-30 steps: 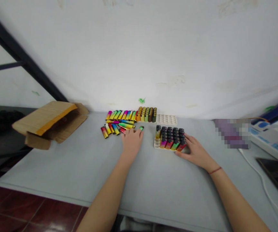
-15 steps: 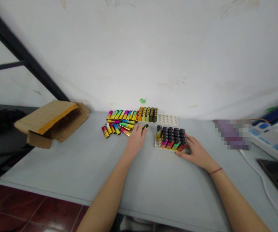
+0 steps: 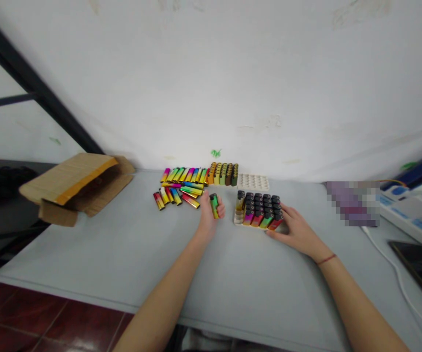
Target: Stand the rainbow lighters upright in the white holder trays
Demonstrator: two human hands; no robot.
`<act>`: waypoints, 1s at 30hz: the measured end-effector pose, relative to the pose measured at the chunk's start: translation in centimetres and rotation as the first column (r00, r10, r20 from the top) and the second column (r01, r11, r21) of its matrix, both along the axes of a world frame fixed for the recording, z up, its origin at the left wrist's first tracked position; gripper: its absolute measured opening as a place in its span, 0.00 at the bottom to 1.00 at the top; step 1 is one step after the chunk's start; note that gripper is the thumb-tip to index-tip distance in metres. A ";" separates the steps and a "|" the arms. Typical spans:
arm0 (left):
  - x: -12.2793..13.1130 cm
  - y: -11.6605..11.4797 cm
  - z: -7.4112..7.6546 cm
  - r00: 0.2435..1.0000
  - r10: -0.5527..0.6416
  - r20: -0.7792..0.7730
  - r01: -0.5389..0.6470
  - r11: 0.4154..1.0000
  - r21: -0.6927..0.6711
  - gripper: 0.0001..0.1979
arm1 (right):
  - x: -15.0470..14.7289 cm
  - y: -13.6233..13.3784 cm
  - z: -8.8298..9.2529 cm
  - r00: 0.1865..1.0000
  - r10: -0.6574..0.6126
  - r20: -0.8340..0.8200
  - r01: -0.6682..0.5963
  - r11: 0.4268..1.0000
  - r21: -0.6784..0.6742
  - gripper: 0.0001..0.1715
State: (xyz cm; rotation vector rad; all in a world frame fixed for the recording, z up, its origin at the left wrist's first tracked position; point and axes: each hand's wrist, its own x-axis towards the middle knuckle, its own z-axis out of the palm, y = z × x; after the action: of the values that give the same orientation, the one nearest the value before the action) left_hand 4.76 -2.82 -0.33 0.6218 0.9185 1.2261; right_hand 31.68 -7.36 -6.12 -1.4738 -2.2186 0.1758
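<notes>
My left hand [image 3: 206,217] is closed around a green and yellow lighter [image 3: 214,206] with a dark top, held roughly upright left of a white tray [image 3: 239,220]. In that tray stand rows of lighters [image 3: 263,209] with black tops and shiny coloured bodies. Its left column has a yellowish lighter [image 3: 240,197] at the back and bare slots in front. My right hand [image 3: 299,230] grips the tray's right front corner, thumb along the front and fingers at the right side. Left of my left hand lie several shiny rainbow-coloured tubes [image 3: 185,177], loose and in a row.
Behind stands a block of yellow, green and brown lighters [image 3: 223,174], with a second white holed tray [image 3: 254,182] beside it. An open cardboard box [image 3: 82,181] lies at the left. A power strip [image 3: 412,215], a phone [image 3: 419,269] and a white cable [image 3: 394,264] are at the right.
My left hand has drawn back slightly toward me and turned, tipping the lighter in it to near upright and showing its green and yellow body. The right hand stays at the tray.
</notes>
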 end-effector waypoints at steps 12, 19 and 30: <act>-0.2 0.5 -0.3 0.985 0.144 -0.094 -0.151 0.986 -0.071 0.23 | 0.0 0.1 0.0 1.000 -0.006 0.022 0.006 1.000 0.002 0.40; 0.3 -0.1 -0.4 0.982 0.155 -0.112 -0.164 0.983 -0.081 0.24 | 0.0 0.1 0.0 1.000 -0.005 0.007 0.005 1.000 0.002 0.41; 0.1 0.1 -0.6 0.977 0.171 -0.125 -0.184 0.978 -0.098 0.26 | 0.0 0.1 0.0 1.000 -0.003 0.001 0.003 1.000 -0.004 0.41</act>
State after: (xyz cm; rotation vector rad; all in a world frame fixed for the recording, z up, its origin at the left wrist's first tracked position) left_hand 4.88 -2.71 -0.92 0.5358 1.1509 1.2992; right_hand 31.64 -7.25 -6.08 -1.4795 -2.2179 0.1780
